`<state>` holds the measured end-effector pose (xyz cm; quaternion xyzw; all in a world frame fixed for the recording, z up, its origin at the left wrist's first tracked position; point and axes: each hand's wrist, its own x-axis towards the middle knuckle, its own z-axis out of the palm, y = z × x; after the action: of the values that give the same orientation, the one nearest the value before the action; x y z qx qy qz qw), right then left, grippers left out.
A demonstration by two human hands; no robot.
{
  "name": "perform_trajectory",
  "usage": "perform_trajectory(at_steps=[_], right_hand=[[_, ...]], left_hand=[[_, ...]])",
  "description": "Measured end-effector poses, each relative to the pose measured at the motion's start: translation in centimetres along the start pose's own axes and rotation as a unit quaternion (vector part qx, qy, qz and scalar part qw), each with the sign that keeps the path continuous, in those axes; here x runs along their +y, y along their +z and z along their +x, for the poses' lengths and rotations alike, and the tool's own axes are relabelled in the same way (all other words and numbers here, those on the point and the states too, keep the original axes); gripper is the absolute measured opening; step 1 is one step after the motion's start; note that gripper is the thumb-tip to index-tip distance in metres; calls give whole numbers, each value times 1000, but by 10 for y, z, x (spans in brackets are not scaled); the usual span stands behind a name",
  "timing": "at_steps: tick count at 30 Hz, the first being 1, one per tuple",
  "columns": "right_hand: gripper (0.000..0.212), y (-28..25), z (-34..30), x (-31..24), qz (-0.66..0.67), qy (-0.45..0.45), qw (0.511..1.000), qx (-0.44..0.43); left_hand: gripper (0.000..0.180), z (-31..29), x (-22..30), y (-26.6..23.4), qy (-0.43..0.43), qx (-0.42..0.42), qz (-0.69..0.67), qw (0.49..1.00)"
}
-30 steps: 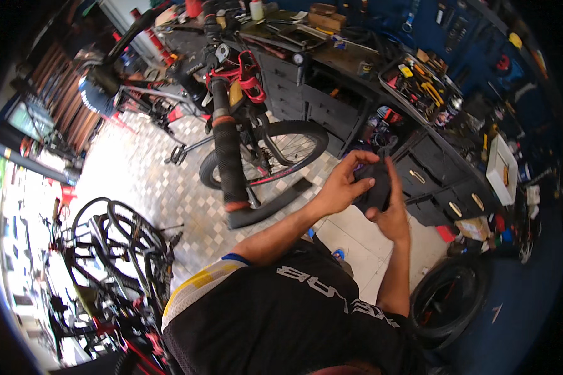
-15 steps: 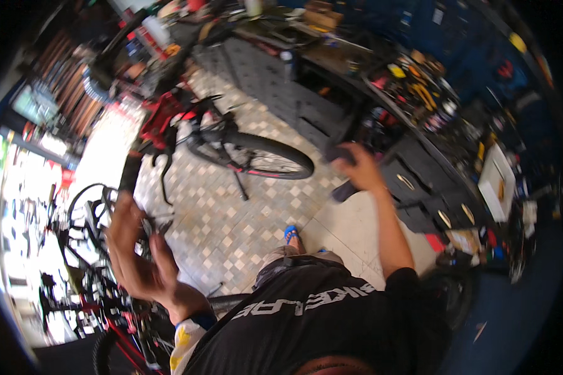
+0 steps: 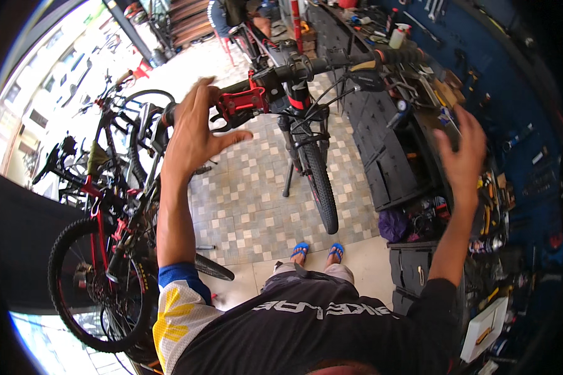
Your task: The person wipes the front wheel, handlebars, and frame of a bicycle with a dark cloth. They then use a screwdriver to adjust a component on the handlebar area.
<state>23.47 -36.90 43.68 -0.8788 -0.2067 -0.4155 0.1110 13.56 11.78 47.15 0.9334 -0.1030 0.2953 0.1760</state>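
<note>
My left hand (image 3: 197,128) is at the left end of a bicycle's handlebar (image 3: 247,85), fingers stretched over it and thumb spread toward the middle. Whether it touches the bar cannot be told. My right hand (image 3: 463,153) hangs in the air, fingers apart and holding nothing, to the right of and nearer than the dark right grip (image 3: 403,56). A red clamp-like holder (image 3: 244,102) sits on the bar beside my left hand. Below the bar, the front wheel (image 3: 319,187) points toward me.
Several bicycles crowd the left, one with a red frame (image 3: 95,240). A black workbench (image 3: 391,162) runs along the right, with tools, a spray bottle (image 3: 399,36) and a white tray (image 3: 485,328). A purple bag (image 3: 392,225) lies by it. Another person (image 3: 219,19) is at the back.
The view has swung, bringing the bicycle from the upper left to the centre. My left hand is now over the handlebar. My right hand, earlier beside a blurred dark object, is farther right and open.
</note>
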Motion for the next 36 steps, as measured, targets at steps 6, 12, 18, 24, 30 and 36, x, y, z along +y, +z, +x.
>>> perform_trajectory(at_steps=[6,12,18,24,30,36], right_hand=[[81,49,89,-143,211,-279,936,-35],[92,105,121,-196,220,-376,899,-53],[94,119,147,-193,302,-391,863,-109],[80,119,175,-186,338,-383,851,-121],[81,112,206,-184,355,-285,821,-344],[80,132,234,-181,414,-258,767,-418]], left_hand=[[73,11,2,13,-37,3,19,999],[74,20,19,18,55,-17,163,985],[50,36,14,23,71,-22,138,988],[38,61,8,12,65,-76,124,987],[37,108,-5,-8,45,-221,0,974],[41,136,-33,-5,-13,-323,-80,943]])
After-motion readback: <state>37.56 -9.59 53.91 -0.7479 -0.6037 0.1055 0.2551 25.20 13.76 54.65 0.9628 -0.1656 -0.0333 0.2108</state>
